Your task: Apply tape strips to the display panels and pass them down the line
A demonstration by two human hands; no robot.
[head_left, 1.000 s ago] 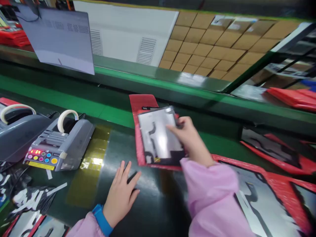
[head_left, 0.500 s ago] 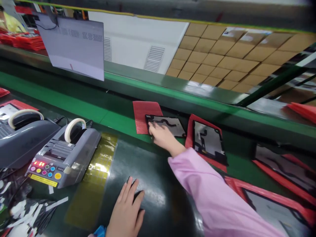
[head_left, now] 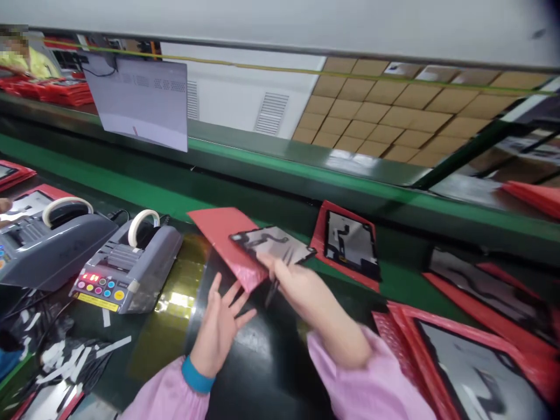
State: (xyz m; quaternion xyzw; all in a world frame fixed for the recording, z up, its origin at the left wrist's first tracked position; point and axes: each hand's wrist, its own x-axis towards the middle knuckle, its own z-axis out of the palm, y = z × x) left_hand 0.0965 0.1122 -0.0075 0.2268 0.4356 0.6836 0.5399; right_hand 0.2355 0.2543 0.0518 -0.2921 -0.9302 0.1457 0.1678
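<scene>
- Right hand [head_left: 289,277], yours: fingers closed on the near edge of a grey-and-black panel [head_left: 286,239]; whether you also grip the pouch beneath is unclear. Pink sleeve.
- Left hand [head_left: 221,321], yours: fingers spread wide, fingertips close to the pouch's near corner; contact cannot be told. Blue wristband [head_left: 198,375].
- Panel, as above: ahead of your hands, partly overlapping a red pouch [head_left: 223,230], dark ribbon-like strip across its face.
- Dark slim item [head_left: 272,291]: below your right hand, blurred, nature unclear.
- Second panel [head_left: 350,242]: lying on red wrapping, to the right of the first.
- Third panel [head_left: 485,289]: farther right, tilted on red wrapping.
- Large panel [head_left: 485,373]: near right, atop red pouches.
- Tape dispenser [head_left: 131,268]: grey, on the worktop [head_left: 262,367] to your left, lit red display, cream tape roll [head_left: 139,227] on top; a second dispenser [head_left: 70,251] beside it.
- Yellow film [head_left: 175,297]: on the worktop, between dispenser and left hand.
- White scraps [head_left: 72,361]: near left, among cables.
</scene>
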